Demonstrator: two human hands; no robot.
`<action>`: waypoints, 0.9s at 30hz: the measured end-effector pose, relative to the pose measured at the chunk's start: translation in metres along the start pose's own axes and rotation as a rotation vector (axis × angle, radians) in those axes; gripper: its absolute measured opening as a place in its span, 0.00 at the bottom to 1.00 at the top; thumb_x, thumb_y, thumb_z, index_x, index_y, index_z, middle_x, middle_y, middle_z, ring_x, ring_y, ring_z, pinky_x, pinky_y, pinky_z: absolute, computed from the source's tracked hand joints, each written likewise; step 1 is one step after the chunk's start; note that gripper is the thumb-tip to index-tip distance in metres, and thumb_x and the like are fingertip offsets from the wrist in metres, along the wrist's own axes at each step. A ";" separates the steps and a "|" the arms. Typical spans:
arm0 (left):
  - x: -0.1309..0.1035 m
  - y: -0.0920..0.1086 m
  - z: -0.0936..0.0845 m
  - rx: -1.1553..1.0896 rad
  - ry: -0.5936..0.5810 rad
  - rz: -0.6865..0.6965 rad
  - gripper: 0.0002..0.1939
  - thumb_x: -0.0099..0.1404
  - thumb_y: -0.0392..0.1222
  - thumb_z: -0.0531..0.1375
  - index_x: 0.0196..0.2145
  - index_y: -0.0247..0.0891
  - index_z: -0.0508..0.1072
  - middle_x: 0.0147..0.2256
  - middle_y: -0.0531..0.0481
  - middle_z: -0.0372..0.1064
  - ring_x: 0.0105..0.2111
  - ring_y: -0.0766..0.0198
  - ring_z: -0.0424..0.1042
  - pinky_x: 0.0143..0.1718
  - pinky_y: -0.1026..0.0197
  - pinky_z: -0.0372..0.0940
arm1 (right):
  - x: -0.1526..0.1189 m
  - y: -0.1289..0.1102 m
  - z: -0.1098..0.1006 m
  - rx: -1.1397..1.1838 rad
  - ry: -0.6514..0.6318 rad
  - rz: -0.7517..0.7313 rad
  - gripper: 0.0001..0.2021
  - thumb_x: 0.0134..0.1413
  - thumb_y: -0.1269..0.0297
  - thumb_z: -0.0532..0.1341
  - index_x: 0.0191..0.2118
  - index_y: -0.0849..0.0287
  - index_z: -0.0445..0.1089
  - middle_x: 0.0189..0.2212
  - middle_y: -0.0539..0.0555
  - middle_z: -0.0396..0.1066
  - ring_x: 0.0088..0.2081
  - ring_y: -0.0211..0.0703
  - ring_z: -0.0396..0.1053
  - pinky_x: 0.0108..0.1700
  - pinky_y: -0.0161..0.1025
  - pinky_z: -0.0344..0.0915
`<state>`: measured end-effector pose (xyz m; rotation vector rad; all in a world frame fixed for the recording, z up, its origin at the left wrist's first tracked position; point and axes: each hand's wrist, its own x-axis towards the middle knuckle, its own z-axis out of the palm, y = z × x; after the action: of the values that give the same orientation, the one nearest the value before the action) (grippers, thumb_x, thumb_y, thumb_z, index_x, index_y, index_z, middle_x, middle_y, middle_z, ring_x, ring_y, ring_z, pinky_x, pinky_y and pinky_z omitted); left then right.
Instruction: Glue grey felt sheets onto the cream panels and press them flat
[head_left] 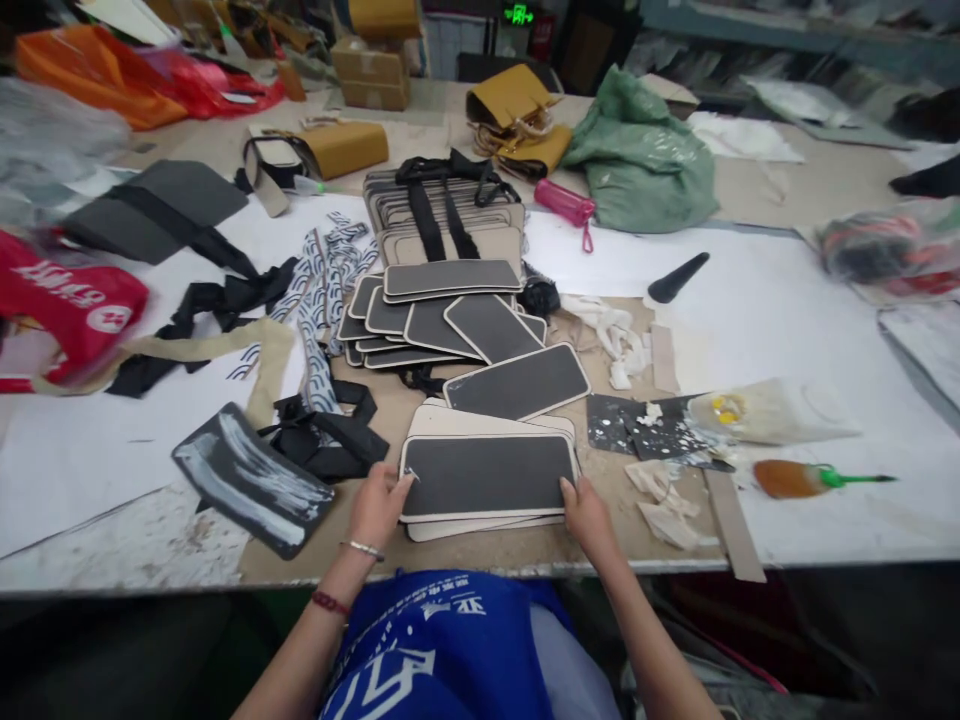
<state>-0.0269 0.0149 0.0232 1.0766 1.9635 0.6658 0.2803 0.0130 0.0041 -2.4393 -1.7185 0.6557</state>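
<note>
A dark grey panel with a cream border (487,480) lies in front of me on top of cream panels (487,422), whose edges stick out behind and below it. My left hand (381,497) pinches its left edge, beside a small white smear. At the right edge, my right hand (583,505) grips the same panel between thumb and fingers. Just behind lies another bordered dark panel (517,382), tilted, touching a loose pile of similar panels (442,325). Left of my left hand is a black sheet streaked with white paste (255,480).
Black straps (326,440) and patterned strips (315,310) lie at left. A strapped panel stack (446,210) stands behind the pile. To the right are a glue-spotted black board (637,425), a brown bottle with green nozzle (795,478) and crumpled scraps (667,500). Mustard bags (517,110) sit farther back.
</note>
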 end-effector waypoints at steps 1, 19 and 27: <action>-0.001 0.001 -0.001 0.159 0.089 0.120 0.14 0.55 0.47 0.56 0.35 0.34 0.68 0.27 0.44 0.68 0.33 0.52 0.69 0.37 0.51 0.63 | 0.000 0.000 0.000 0.003 0.005 0.006 0.11 0.57 0.62 0.48 0.33 0.60 0.65 0.27 0.56 0.69 0.32 0.43 0.67 0.31 0.34 0.56; 0.008 0.016 0.068 0.768 0.098 0.717 0.30 0.62 0.50 0.50 0.57 0.29 0.55 0.59 0.31 0.45 0.60 0.45 0.41 0.57 0.43 0.42 | -0.004 -0.004 0.002 0.002 -0.023 0.002 0.10 0.59 0.65 0.46 0.34 0.61 0.62 0.27 0.56 0.67 0.31 0.44 0.66 0.30 0.35 0.54; 0.009 0.013 0.070 0.733 0.118 0.716 0.31 0.62 0.51 0.50 0.58 0.29 0.54 0.60 0.32 0.44 0.60 0.46 0.41 0.57 0.43 0.41 | -0.009 -0.001 -0.021 -0.141 0.143 -0.035 0.12 0.58 0.60 0.49 0.39 0.61 0.64 0.30 0.56 0.66 0.34 0.45 0.64 0.35 0.37 0.56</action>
<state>0.0339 0.0343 -0.0095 2.2901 1.9425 0.3489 0.2852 0.0083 0.0266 -2.4716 -1.8029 0.3577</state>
